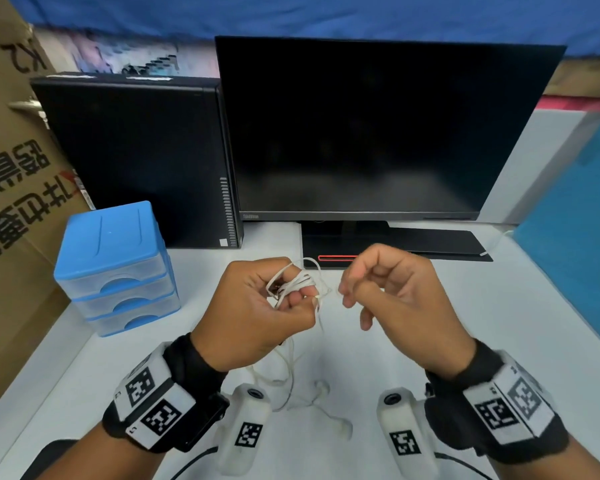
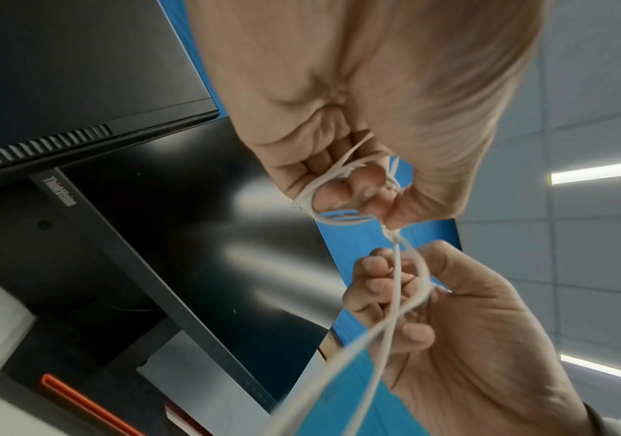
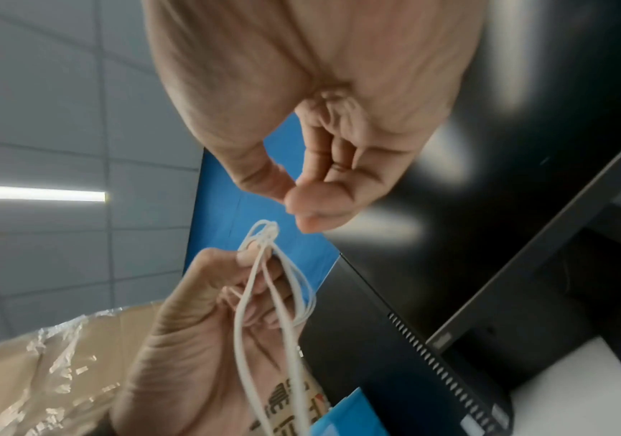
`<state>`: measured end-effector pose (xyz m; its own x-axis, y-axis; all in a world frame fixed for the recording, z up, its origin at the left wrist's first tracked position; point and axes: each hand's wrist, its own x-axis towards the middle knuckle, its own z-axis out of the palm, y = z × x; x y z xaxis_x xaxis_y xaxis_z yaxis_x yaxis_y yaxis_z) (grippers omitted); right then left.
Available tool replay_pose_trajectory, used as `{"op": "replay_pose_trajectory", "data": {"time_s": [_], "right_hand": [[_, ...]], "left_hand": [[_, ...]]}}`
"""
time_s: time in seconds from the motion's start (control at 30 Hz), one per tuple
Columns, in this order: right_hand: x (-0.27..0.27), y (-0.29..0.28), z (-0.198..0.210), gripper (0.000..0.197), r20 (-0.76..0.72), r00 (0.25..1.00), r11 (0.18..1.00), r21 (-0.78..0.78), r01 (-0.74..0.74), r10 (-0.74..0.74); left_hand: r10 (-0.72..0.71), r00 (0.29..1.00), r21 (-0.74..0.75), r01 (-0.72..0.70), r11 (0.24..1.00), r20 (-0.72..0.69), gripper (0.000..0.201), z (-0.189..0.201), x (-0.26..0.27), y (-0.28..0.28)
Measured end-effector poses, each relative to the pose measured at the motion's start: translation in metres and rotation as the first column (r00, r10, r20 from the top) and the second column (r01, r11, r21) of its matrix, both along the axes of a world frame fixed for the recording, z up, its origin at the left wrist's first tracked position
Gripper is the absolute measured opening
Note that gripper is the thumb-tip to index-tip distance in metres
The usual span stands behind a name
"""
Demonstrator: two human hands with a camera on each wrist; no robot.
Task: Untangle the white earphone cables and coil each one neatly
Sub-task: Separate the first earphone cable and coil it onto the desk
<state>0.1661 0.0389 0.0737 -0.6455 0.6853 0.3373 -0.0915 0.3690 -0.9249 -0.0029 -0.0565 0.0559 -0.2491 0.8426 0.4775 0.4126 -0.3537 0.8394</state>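
My left hand (image 1: pixel 297 299) is raised over the table and grips a bunch of white earphone cable (image 1: pixel 293 282) looped around its fingers. In the left wrist view the loops (image 2: pixel 338 216) circle a fingertip, and two strands hang down. A small knot (image 3: pixel 268 232) sticks out beyond the left fingers (image 3: pixel 249 256). My right hand (image 1: pixel 352 294) is just right of it, fingers curled, thumb tip against the index tip (image 3: pixel 297 212). The right wrist view shows a small gap between them and the knot. More cable (image 1: pixel 288 375) and two earbuds (image 1: pixel 323 388) lie on the table below.
A blue and clear drawer unit (image 1: pixel 118 265) stands at the left. Behind it is a black computer case (image 1: pixel 136 157). A dark monitor (image 1: pixel 378 133) on its stand base (image 1: pixel 430 242) is straight ahead. A cardboard box (image 1: pixel 7 174) is at far left and a blue panel (image 1: pixel 575 237) at right.
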Motion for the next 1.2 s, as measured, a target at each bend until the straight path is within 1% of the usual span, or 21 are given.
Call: {"op": "replay_pose_trajectory", "data": {"time_s": [0.07,0.13,0.2,0.27,0.33,0.43,0.5,0.57,0.63,0.73,0.83,0.9,0.93,0.97,1.0,1.03,1.07,1.1,1.13,1.17,1.2], "right_hand": [[0.003,-0.002,0.002,0.007,-0.004,1.0,0.99,0.138,-0.009,0.009],[0.005,-0.005,0.003,0.008,0.045,0.998,0.964,0.261,-0.047,0.037],[0.006,-0.007,0.003,0.013,0.108,0.994,0.95,0.307,-0.06,0.028],[0.005,-0.005,0.001,0.01,0.164,0.987,0.943,0.329,-0.055,0.0],[0.004,-0.004,0.0,0.007,0.206,0.979,0.937,0.344,-0.064,-0.008],[0.006,-0.002,0.0,0.008,0.18,0.98,0.961,0.247,-0.128,0.085],[0.007,0.001,0.002,0.005,0.097,0.984,0.979,0.128,-0.159,0.147],[0.006,0.002,0.002,0.003,-0.004,0.984,0.984,0.023,-0.176,0.176],[0.002,0.0,0.0,0.002,-0.09,0.98,0.982,-0.04,-0.183,0.179],[-0.002,0.0,-0.003,0.005,-0.149,0.981,0.983,-0.116,-0.146,0.128],[0.002,0.008,0.001,0.018,-0.207,0.97,0.939,-0.291,-0.186,0.128],[0.009,0.016,0.005,0.027,-0.239,0.955,0.883,-0.392,-0.259,0.174],[0.013,0.019,0.007,0.032,-0.253,0.947,0.866,-0.407,-0.29,0.198],[0.016,0.022,0.009,0.034,-0.256,0.944,0.868,-0.395,-0.3,0.209],[0.017,0.024,0.011,0.033,-0.233,0.954,0.898,-0.355,-0.262,0.187],[0.019,0.025,0.013,0.029,-0.186,0.976,0.944,-0.283,-0.167,0.117],[0.02,0.027,0.015,0.024,-0.134,0.991,0.982,-0.188,-0.027,0.001],[0.02,0.029,0.017,0.02,-0.109,0.984,0.987,-0.099,0.13,-0.141],[0.021,0.033,0.018,0.016,-0.116,0.957,0.964,-0.046,0.263,-0.267],[0.022,0.036,0.018,0.014,-0.135,0.929,0.939,-0.037,0.343,-0.345],[0.023,0.039,0.018,0.015,-0.151,0.91,0.922,-0.054,0.382,-0.386]], "left_hand": [[-0.001,1.0,0.007,0.001,1.0,-0.001,0.016,0.0,-0.001,0.0],[-0.003,1.0,0.012,0.004,1.0,-0.018,0.013,0.0,-0.001,-0.001],[-0.005,0.999,0.01,0.005,1.0,-0.047,0.013,0.001,-0.001,-0.001],[-0.004,0.998,0.006,0.004,1.0,-0.067,0.013,0.001,-0.001,-0.001],[-0.009,0.997,0.004,0.009,1.0,-0.08,0.008,0.002,-0.001,-0.003],[-0.015,0.997,-0.01,0.015,1.0,-0.078,0.003,0.003,-0.001,-0.004],[-0.022,1.0,-0.029,0.022,0.999,-0.003,0.007,0.001,-0.002,-0.002],[-0.036,0.998,-0.029,0.037,0.999,0.047,0.01,-0.001,-0.002,0.0],[-0.046,0.997,-0.031,0.048,0.998,0.058,0.013,-0.003,0.001,0.002],[-0.053,0.99,-0.046,0.059,0.997,0.128,0.01,-0.006,0.002,0.004],[-0.045,0.98,-0.05,0.055,0.997,0.193,0.001,-0.006,-0.002,0.005],[-0.025,0.972,-0.041,0.035,0.999,0.233,0.008,-0.005,-0.007,0.006],[-0.014,0.968,-0.032,0.023,0.999,0.252,0.011,-0.006,-0.01,0.008],[-0.002,0.965,-0.023,0.009,1.0,0.264,0.012,-0.005,-0.013,0.009],[0.008,0.965,-0.018,-0.003,1.0,0.264,0.012,-0.005,-0.017,0.009],[0.016,0.966,-0.016,-0.012,1.0,0.259,0.01,-0.005,-0.019,0.009],[0.021,0.966,-0.016,-0.018,1.0,0.256,0.006,-0.005,-0.022,0.009],[0.024,0.966,-0.017,-0.02,1.0,0.256,0.004,-0.005,-0.024,0.009],[0.022,0.966,-0.021,-0.018,1.0,0.257,0.004,-0.006,-0.025,0.009],[0.01,0.966,-0.026,-0.004,1.0,0.259,0.005,-0.007,-0.025,0.009],[-0.009,0.965,-0.031,0.017,0.999,0.262,0.005,-0.007,-0.024,0.01]]}}
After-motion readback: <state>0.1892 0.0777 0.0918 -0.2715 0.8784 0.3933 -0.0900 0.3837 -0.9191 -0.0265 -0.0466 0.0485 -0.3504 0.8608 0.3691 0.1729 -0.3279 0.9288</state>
